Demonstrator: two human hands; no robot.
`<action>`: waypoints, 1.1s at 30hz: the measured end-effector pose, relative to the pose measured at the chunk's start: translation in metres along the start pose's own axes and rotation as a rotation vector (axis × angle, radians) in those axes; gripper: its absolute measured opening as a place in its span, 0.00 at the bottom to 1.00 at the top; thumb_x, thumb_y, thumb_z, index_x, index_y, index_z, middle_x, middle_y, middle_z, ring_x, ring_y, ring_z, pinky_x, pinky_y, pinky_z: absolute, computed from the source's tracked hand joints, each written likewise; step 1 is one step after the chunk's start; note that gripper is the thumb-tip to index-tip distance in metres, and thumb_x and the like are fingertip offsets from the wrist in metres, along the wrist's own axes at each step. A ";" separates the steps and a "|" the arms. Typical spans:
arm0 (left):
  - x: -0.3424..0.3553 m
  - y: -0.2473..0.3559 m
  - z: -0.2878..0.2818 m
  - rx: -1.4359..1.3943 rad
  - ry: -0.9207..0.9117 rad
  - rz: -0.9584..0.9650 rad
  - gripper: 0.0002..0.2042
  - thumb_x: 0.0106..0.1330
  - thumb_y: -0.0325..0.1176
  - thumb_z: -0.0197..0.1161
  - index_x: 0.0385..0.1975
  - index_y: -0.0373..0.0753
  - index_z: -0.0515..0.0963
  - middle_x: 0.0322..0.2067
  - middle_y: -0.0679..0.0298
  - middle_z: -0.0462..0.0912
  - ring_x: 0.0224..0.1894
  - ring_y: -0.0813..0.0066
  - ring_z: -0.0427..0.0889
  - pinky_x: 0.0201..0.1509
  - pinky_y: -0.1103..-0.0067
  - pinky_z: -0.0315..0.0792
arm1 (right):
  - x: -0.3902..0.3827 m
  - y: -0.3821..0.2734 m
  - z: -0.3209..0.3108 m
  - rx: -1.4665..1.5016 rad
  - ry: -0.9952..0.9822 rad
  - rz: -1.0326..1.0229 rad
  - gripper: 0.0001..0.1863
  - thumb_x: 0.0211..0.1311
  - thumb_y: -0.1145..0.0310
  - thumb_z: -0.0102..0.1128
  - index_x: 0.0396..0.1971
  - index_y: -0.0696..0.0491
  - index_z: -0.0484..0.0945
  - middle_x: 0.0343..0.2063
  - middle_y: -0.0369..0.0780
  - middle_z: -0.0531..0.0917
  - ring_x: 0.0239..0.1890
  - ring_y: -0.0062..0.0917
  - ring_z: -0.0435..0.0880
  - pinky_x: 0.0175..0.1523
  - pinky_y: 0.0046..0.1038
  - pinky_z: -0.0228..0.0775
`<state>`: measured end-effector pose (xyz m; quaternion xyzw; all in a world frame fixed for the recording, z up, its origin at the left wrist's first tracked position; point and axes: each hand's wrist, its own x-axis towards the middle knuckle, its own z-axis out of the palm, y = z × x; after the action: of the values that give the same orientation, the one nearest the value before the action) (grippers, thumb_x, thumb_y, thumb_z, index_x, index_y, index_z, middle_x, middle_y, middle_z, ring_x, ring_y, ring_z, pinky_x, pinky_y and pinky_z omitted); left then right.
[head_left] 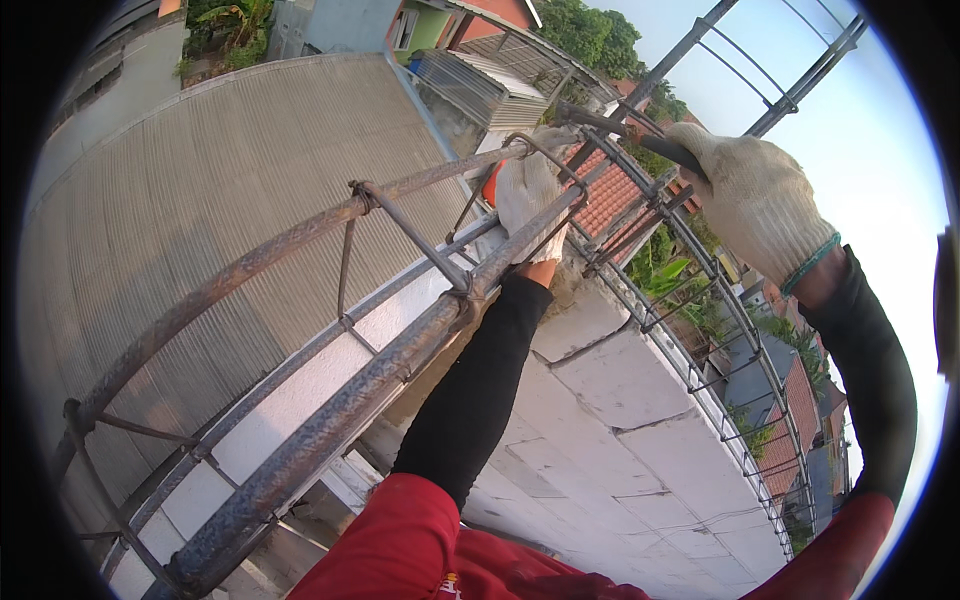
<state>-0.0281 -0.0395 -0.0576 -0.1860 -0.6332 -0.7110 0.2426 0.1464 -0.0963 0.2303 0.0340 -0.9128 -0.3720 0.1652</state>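
Note:
My right hand, in a cream knitted glove with a green cuff edge, is raised at the right. Its fingers wrap round the handle of a dark hammer-like tool, which points left toward the rebar joint. My left hand, also gloved, reaches through a rusty rebar cage near the wall's corner. Bars and tie rings cross in front of it and its fingers are mostly hidden, so what it grips does not show. A small orange-red patch shows beside the left glove.
A second rebar cage runs along the top of a pale block wall to the right. Upright rebar rises at the upper right. A corrugated roof lies below on the left, with houses and trees beyond.

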 end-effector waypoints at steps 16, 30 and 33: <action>0.010 0.005 -0.002 -0.369 0.037 0.015 0.19 0.77 0.38 0.62 0.61 0.33 0.76 0.55 0.52 0.83 0.57 0.60 0.82 0.58 0.68 0.78 | -0.017 -0.011 0.007 0.303 0.344 -0.058 0.17 0.73 0.65 0.63 0.59 0.47 0.81 0.36 0.41 0.89 0.37 0.37 0.91 0.44 0.39 0.85; 0.026 0.013 -0.023 -0.362 -0.004 0.103 0.20 0.77 0.32 0.64 0.64 0.31 0.76 0.55 0.60 0.83 0.54 0.74 0.82 0.58 0.76 0.78 | -0.206 -0.012 -0.009 0.955 0.389 0.996 0.30 0.72 0.72 0.52 0.73 0.60 0.67 0.31 0.36 0.83 0.31 0.21 0.83 0.39 0.30 0.79; 0.009 0.033 -0.009 -0.526 -0.020 -0.009 0.17 0.75 0.32 0.66 0.59 0.30 0.79 0.50 0.61 0.84 0.48 0.75 0.81 0.54 0.77 0.77 | -0.299 -0.043 0.006 1.294 0.417 1.003 0.37 0.76 0.56 0.61 0.73 0.64 0.62 0.30 0.38 0.82 0.31 0.24 0.85 0.37 0.25 0.79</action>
<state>-0.0159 -0.0518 -0.0263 -0.2469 -0.4296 -0.8505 0.1764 0.4241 -0.0678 0.1135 -0.2194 -0.8036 0.3555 0.4240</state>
